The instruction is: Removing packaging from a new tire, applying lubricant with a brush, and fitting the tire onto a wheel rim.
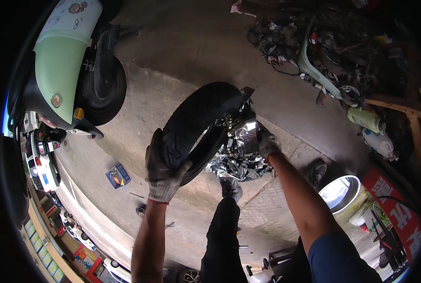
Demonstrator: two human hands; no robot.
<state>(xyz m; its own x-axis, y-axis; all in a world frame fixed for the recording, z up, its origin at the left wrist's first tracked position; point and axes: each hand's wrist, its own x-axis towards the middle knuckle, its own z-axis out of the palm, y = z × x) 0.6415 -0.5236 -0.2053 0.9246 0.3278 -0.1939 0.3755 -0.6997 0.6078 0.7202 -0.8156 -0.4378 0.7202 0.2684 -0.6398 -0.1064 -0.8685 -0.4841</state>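
So there's a person in grey knit gloves over the concrete floor (pixel 139 96) here with a fat black tyre (pixel 187 120) tipped at a slant in front of them, right in the middle of everything. The left hand (pixel 167 173) has the lower left part of it clamped, thumb on one side and fingers running up along the tread. The right hand (pixel 269 144) is over at the right edge of a crinkly silver wrapper (pixel 248 141) bunched up against the tyre; those fingers look curled, but I honestly can't tell whether they're pinching the foil. One dark shoe (pixel 231 189) is planted just below the wrapper. Off to the left a little blue tray (pixel 118 176) with some orange bits in it sits on the ground, and beyond that there's a pale green scooter (pixel 62 70) with its black wheel (pixel 102 89) facing us. Over on the far right side it's a proper mess: a dark heap of parts (pixel 333 56), with a greenish jug (pixel 366 120) near a wooden frame (pixel 408 112).
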